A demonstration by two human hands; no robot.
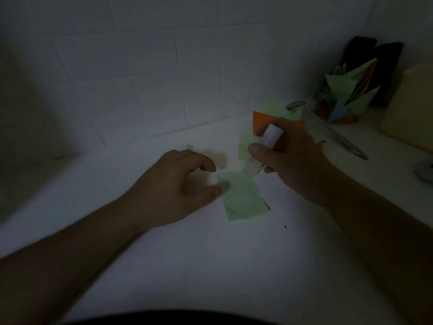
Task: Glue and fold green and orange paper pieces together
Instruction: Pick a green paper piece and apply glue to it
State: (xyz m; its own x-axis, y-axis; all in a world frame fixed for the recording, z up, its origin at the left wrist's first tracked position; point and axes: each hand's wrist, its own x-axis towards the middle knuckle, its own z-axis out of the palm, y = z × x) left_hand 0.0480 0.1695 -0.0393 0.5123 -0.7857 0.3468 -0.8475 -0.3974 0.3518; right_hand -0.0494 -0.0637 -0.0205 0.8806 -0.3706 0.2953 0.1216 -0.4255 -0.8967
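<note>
A pale green paper piece [243, 200] lies flat on the white table. My left hand [178, 186] rests beside it, its thumb tip pressing the paper's left edge, fingers apart. My right hand [295, 160] grips a white glue stick [264, 146] tilted down, its lower end touching the paper's top right corner. Behind the hand lie more green paper pieces [244, 144] and an orange paper piece [262, 120], partly hidden by my fingers.
A clear glass [328, 127] lies on its side at the right. Behind it stands a folded multicoloured paper model [346, 95] before dark objects. A cream block [407, 106] and a round grey item [425, 171] sit at the far right. A tiled wall [164, 66] backs the dim table.
</note>
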